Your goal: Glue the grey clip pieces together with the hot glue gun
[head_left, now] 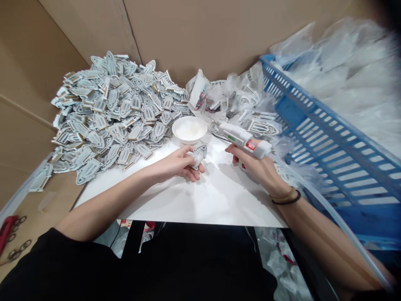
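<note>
Over the middle of the white table (175, 200), my left hand (183, 164) pinches a small grey-white shield-shaped piece (199, 156) between thumb and fingers. My right hand (250, 163) is wrapped round the grip of a white hot glue gun (239, 137) with green and red labels. Its nozzle points up and left, toward a white bowl (189, 129) holding whitish stuff I cannot make out. A gap separates the nozzle from the piece. A clear rod or tube (326, 200) runs from the gun's rear down past my right forearm.
A large heap of similar pieces (115, 113) covers the table's left and back. Clear plastic bags (247, 100) with pieces lie at the back right. A blue crate (332, 129) full of plastic bags borders the right; cardboard walls (200, 37) stand behind.
</note>
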Motion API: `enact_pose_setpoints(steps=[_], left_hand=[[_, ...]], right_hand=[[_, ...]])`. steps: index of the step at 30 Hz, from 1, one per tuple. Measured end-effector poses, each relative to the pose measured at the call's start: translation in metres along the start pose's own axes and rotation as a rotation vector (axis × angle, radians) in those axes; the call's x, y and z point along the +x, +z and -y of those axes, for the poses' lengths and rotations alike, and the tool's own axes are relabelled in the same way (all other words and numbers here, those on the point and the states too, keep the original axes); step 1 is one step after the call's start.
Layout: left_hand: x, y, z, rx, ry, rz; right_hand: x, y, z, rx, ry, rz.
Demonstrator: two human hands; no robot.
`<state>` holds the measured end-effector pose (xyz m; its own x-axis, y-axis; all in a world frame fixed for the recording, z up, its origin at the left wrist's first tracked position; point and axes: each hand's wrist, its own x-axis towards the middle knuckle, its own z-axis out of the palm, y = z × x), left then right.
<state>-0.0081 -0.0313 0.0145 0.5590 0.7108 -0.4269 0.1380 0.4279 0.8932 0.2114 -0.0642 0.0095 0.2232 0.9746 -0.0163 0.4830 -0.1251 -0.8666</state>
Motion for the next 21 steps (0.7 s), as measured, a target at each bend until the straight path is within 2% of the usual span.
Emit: enact_pose_setpoints(steps=[5, 9, 13, 17, 21], left_hand=[[0.003, 0.003, 0.000, -0.107, 0.009, -0.083], [0.004, 0.006, -0.001, -0.200, 0.054, -0.157], [0.005, 0.006, 0.001, -0.230, 0.084, -0.155], [0.007, 0.004, 0.006, -0.191, 0.164, -0.176], [0.010, 0.000, 0.012, -0.129, 0.240, -0.139]], right_hand=[[0.000, 0.000, 0.000, 0.005, -0.007, 0.015], [0.001, -0.001, -0.006, -0.056, -0.131, 0.070], [0.003, 0.000, -0.011, -0.194, -0.230, 0.100], [0.005, 0.001, -0.015, -0.222, -0.243, 0.101], [0.007, 0.001, -0.020, -0.205, -0.232, 0.114]])
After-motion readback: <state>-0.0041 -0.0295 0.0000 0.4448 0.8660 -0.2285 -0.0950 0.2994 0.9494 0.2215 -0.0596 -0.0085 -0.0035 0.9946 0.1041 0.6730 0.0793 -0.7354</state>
